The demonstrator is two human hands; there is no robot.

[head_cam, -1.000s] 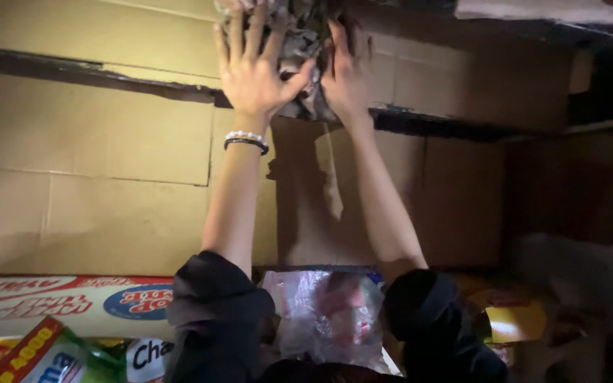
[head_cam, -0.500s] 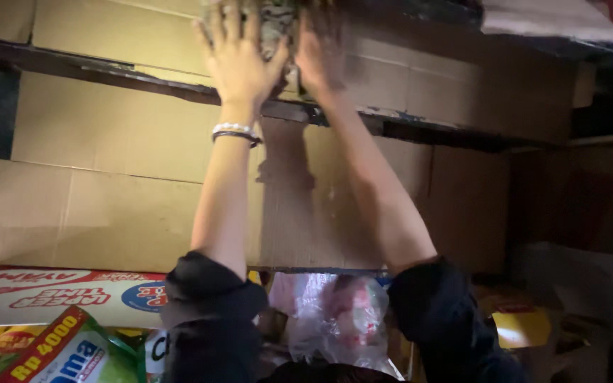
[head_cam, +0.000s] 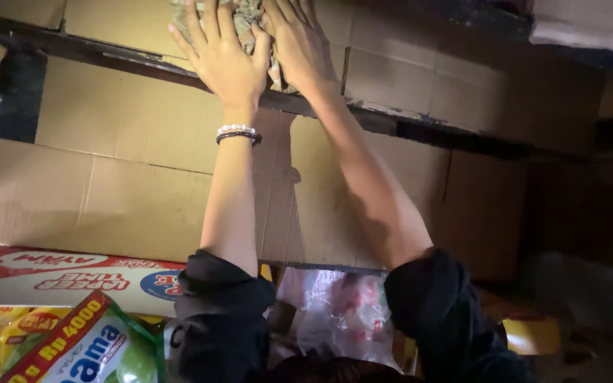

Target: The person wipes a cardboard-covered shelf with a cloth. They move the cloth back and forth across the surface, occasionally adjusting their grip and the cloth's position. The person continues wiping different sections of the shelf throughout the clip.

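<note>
Above the red-and-white carton (head_cam: pixel 51 276) and green packet (head_cam: pixel 86 347) at lower left, the left hand (head_cam: pixel 225 60), fingers spread flat, and beside it the right hand (head_cam: pixel 299 46), likewise open, pressed a crumpled greyish bundle (head_cam: pixel 250 14) against the upper shelf's cardboard boxes (head_cam: pixel 129 120).

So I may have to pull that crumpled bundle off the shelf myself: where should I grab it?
Probably its lower edge, from below and in front: the bundle overhangs the shelf lip there. Left hand and right hand lie flat on it, one per side.
</note>
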